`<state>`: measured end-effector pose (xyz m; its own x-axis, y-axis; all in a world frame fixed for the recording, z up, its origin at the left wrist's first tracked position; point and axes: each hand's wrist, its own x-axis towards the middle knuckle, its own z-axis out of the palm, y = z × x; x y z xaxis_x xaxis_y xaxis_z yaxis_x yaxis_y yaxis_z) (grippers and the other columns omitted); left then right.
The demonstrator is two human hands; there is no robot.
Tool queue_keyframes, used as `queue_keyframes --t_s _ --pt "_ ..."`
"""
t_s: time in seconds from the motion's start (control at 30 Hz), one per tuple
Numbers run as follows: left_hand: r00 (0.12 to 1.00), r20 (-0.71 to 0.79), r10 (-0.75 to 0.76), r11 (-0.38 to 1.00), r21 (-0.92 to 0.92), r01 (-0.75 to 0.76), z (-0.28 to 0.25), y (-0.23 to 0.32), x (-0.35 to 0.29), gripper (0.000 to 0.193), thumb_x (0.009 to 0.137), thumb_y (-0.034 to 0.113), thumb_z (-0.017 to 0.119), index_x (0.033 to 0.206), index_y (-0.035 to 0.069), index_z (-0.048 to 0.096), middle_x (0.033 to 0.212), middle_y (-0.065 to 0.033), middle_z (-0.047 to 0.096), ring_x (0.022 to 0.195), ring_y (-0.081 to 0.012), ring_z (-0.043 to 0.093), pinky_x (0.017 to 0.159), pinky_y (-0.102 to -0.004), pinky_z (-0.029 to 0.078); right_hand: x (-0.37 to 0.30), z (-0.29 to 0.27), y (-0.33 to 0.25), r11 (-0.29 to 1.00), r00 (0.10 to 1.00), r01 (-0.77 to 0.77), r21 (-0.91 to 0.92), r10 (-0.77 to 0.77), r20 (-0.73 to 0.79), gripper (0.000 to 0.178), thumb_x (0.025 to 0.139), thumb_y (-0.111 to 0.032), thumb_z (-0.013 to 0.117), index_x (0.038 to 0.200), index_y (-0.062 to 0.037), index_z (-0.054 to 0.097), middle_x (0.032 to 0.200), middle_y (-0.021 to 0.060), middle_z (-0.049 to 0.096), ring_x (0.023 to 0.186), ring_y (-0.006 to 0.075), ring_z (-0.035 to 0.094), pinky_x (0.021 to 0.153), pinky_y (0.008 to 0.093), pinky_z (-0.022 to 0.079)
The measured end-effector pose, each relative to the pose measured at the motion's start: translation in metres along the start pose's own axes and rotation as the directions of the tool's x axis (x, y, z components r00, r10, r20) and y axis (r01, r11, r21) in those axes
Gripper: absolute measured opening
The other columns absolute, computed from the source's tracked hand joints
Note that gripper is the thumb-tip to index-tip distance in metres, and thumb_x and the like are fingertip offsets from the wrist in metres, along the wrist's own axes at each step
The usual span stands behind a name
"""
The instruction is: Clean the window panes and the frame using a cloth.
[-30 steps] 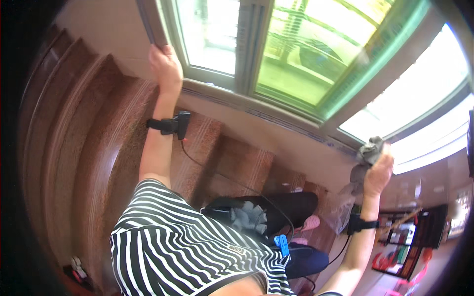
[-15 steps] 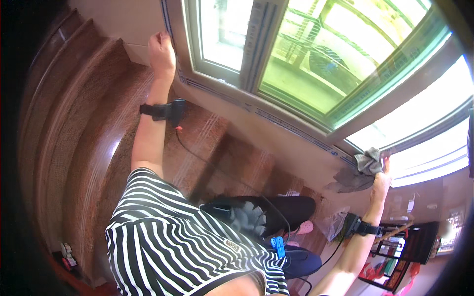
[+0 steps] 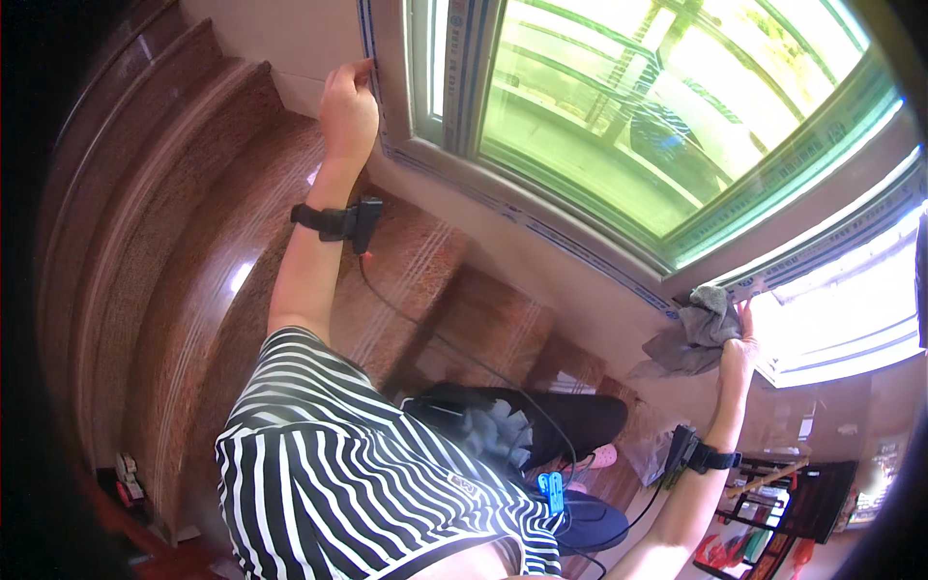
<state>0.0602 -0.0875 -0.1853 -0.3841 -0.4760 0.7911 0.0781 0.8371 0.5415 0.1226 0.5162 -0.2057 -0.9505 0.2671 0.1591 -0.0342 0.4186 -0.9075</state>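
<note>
My left hand (image 3: 349, 111) is raised to the left edge of the window frame (image 3: 385, 106), its fingers curled in against that edge. At the lower right corner of the frame, my right hand (image 3: 739, 350) holds a crumpled grey cloth (image 3: 698, 333). The cloth hangs to the left of the hand and covers part of the frame's lower rail. Some right fingers stick up beside it; the rest are hidden. Between my hands is a green-tinted glass pane (image 3: 599, 126), set in a light frame with strips of printed blue tape.
Below the window, polished brown stone stairs (image 3: 387, 251) curve up to the left. A black cable (image 3: 464, 353) runs from my left wrist strap across my body. A plastic bag (image 3: 650, 454) lies near my right forearm, and a black rack (image 3: 793, 503) stands at lower right.
The view has shifted, and the bright strip left of the green pane now looks narrower. My left hand stays at the frame edge; the cloth stays in my right hand near the lower corner.
</note>
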Motion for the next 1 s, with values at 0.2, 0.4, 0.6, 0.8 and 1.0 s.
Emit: queue_keyframes --t_s 0.2,0.4,0.6,0.8,1.0 --pt "0.999 0.045 0.018 0.998 -0.054 -0.016 -0.013 0.027 0.003 0.026 0.088 -0.007 0.047 0.105 0.001 0.066 0.101 -0.0127 0.063 0.092 -0.0233 0.065 0.083 -0.0337 0.052 -0.003 0.006 -0.012 0.999 1.0 0.027 -0.024 -0.027 0.003 0.079 0.066 0.017 0.032 0.141 -0.0028 0.048 0.137 0.0161 0.053 0.125 0.0237 0.05 0.106 0.0308 0.037" --pt "0.993 0.12 0.002 0.994 -0.109 0.011 -0.026 0.028 0.008 0.026 0.088 -0.008 0.045 0.105 -0.001 0.064 0.101 -0.0126 0.064 0.088 -0.0193 0.065 0.078 -0.0295 0.053 -0.014 0.026 -0.046 0.999 1.0 -0.012 -0.033 0.012 -0.016 0.076 0.068 0.017 0.033 0.138 -0.0054 0.052 0.125 0.0141 0.06 0.106 0.0204 0.056 0.093 0.0289 0.043" --pt "0.97 0.176 -0.165 0.963 -0.182 0.197 -0.023 0.034 -0.002 0.027 0.087 -0.006 0.045 0.106 -0.002 0.064 0.1 -0.0112 0.068 0.086 -0.0176 0.065 0.076 -0.029 0.052 -0.017 0.034 -0.064 0.964 0.996 -0.086 -0.252 0.088 -0.004 0.066 0.077 0.012 0.038 0.139 -0.0058 0.052 0.118 0.0107 0.061 0.1 0.0166 0.058 0.089 0.0274 0.044" --pt "0.958 0.158 -0.238 0.955 -0.142 0.26 -0.005 0.002 -0.01 0.031 0.085 -0.001 0.048 0.111 -0.002 0.065 0.1 -0.0114 0.069 0.089 -0.0185 0.065 0.077 -0.0304 0.052 -0.037 0.036 -0.064 0.992 0.981 -0.095 0.084 0.079 0.176 0.046 0.086 0.005 0.046 0.131 -0.0015 0.055 0.114 0.0093 0.06 0.098 0.0149 0.057 0.087 0.0276 0.046" --pt "0.951 0.201 -0.237 0.883 -0.364 0.297 0.036 -0.017 -0.017 0.029 0.087 -0.001 0.048 0.112 -0.004 0.063 0.102 -0.0121 0.065 0.093 -0.0197 0.063 0.082 -0.0314 0.052 -0.036 0.005 -0.014 0.615 0.932 -0.298 0.73 0.023 0.362 0.022 0.094 -0.008 0.052 0.114 0.0007 0.059 0.099 0.0045 0.062 0.084 0.0097 0.056 0.075 0.0249 0.049"
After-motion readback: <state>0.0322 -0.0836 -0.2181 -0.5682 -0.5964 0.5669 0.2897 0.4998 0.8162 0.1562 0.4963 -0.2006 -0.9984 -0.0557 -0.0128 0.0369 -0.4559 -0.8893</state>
